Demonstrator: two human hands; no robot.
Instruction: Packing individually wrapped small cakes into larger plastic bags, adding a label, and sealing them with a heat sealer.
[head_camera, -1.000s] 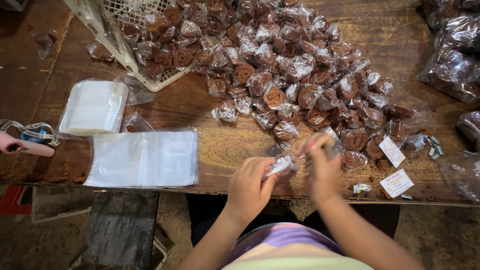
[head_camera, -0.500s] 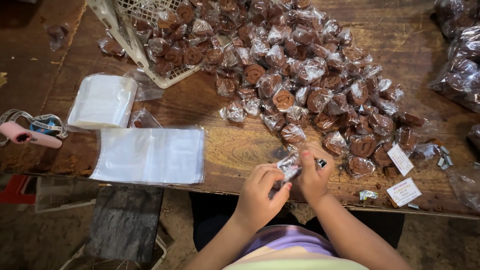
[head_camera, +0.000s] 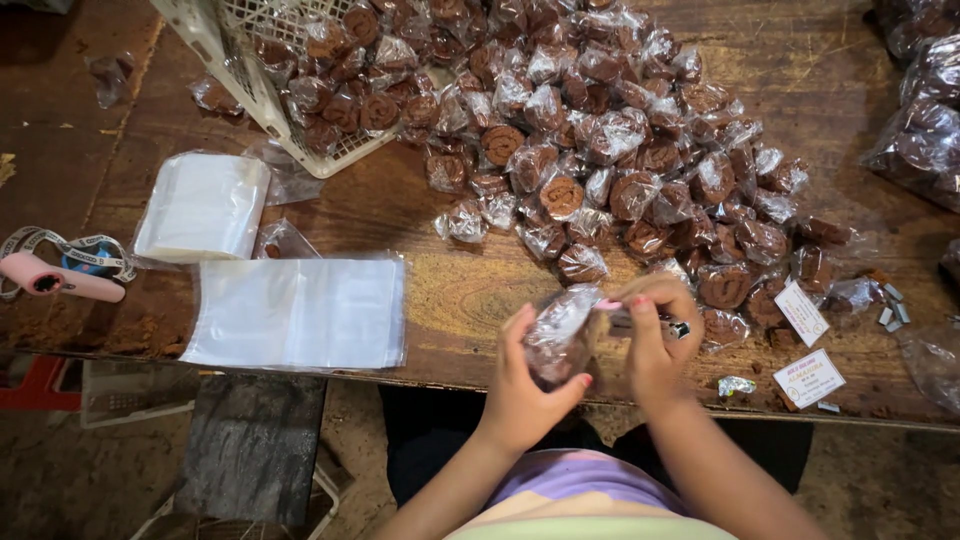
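Gripping wrapped sweet (head_camera: 556, 340): left hand (head_camera: 528, 390); right hand (head_camera: 655, 345) clasps half-hidden stapler (head_camera: 672, 327).

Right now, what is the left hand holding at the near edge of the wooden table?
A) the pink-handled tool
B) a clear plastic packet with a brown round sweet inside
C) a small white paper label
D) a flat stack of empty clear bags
B: the left hand grips a clear plastic packet with a brown round sweet; the right hand touches its top.

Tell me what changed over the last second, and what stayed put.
The left hand tipped the wrapped sweet up and raised it slightly; the right hand kept its small metal tool at the packet's top. The pile of wrapped sweets, flat plastic bags and paper labels stayed put.
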